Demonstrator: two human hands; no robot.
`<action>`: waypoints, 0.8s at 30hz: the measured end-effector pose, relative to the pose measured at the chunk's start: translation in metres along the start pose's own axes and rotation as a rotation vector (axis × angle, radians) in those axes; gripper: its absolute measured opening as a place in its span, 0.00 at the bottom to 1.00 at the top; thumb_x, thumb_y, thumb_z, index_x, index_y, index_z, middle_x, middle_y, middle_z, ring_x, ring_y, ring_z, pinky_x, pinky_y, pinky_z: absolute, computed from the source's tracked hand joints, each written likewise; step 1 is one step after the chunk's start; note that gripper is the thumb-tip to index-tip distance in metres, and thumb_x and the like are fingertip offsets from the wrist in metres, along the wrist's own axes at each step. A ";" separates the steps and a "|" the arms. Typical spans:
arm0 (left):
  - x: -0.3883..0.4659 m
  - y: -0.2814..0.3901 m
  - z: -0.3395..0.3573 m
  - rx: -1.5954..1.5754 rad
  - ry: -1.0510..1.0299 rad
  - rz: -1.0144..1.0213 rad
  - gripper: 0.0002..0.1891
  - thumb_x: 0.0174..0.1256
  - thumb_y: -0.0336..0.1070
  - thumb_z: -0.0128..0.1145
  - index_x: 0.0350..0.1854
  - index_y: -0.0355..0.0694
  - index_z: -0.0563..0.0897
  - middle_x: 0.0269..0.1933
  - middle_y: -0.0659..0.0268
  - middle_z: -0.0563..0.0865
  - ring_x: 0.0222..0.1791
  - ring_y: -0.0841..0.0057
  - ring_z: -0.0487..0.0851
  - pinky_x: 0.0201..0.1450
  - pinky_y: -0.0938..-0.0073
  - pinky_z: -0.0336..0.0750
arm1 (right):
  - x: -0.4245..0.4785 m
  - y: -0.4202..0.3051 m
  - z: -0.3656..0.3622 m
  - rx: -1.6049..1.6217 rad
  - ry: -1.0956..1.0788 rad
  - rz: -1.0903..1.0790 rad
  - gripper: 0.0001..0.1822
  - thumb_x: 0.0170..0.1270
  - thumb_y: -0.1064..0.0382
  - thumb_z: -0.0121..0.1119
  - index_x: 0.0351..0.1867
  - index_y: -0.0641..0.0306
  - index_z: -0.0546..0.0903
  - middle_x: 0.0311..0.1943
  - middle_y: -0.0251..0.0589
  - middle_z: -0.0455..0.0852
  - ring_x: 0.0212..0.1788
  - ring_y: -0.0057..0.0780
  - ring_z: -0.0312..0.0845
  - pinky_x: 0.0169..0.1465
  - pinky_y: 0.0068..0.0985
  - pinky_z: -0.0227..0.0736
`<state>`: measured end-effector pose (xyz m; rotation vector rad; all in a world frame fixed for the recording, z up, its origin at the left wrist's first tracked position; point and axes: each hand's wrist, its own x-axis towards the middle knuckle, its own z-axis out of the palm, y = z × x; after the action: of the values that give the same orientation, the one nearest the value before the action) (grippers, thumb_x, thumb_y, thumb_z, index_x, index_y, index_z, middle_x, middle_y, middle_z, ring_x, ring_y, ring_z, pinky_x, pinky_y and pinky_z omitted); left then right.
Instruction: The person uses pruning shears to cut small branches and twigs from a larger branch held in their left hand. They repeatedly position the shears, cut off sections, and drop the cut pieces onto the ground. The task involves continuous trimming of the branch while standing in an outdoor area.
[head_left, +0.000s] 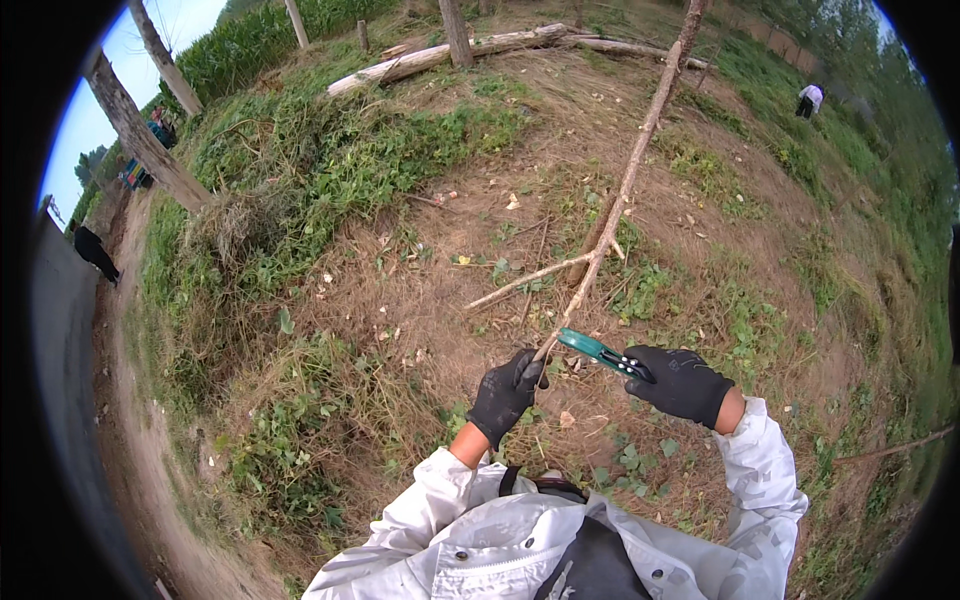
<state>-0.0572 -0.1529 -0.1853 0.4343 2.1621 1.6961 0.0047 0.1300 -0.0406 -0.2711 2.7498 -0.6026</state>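
My left hand (508, 394), in a black work glove, grips the thin near end of a long bare tree branch (622, 195). The branch runs up and away to the top of the view, with a side shoot (529, 281) forking off to the left and a short stub beside the fork. Gloved too, my right hand (679, 381) holds a green-headed pruning tool (600, 351), seemingly a pruning saw or shears, by its black handle. The tool's tip meets the branch just above my left hand; whether it cuts into the wood, I cannot tell.
Dry grass and weeds (300, 450) cover the ground. Felled logs (450, 56) lie at the back among standing trunks (146, 135). One person (95, 251) is by the road (64, 360) at left; another (810, 99) bends over at far right. A thin stick (896, 448) lies at lower right.
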 end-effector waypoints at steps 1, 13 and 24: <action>0.001 -0.004 0.004 0.002 0.005 0.009 0.19 0.86 0.54 0.49 0.58 0.45 0.84 0.35 0.65 0.91 0.29 0.68 0.88 0.39 0.66 0.81 | -0.001 -0.002 -0.005 -0.053 -0.026 0.007 0.27 0.72 0.48 0.65 0.67 0.57 0.79 0.43 0.53 0.90 0.45 0.54 0.87 0.49 0.47 0.78; -0.007 0.001 0.030 0.044 -0.083 0.046 0.16 0.84 0.47 0.54 0.43 0.42 0.88 0.33 0.62 0.90 0.31 0.68 0.89 0.39 0.63 0.81 | -0.006 -0.013 0.017 0.010 -0.056 -0.040 0.25 0.75 0.47 0.64 0.64 0.58 0.79 0.41 0.51 0.89 0.43 0.53 0.87 0.48 0.47 0.78; -0.001 -0.001 0.014 -0.112 -0.007 0.049 0.19 0.86 0.49 0.49 0.62 0.41 0.84 0.34 0.69 0.90 0.25 0.83 0.80 0.34 0.75 0.77 | -0.018 0.014 0.069 0.948 -0.236 0.000 0.25 0.82 0.49 0.61 0.69 0.64 0.76 0.49 0.41 0.90 0.49 0.26 0.87 0.53 0.32 0.81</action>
<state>-0.0499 -0.1412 -0.1897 0.4646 2.0552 1.8288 0.0430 0.1214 -0.1020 -0.0971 1.9601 -1.6341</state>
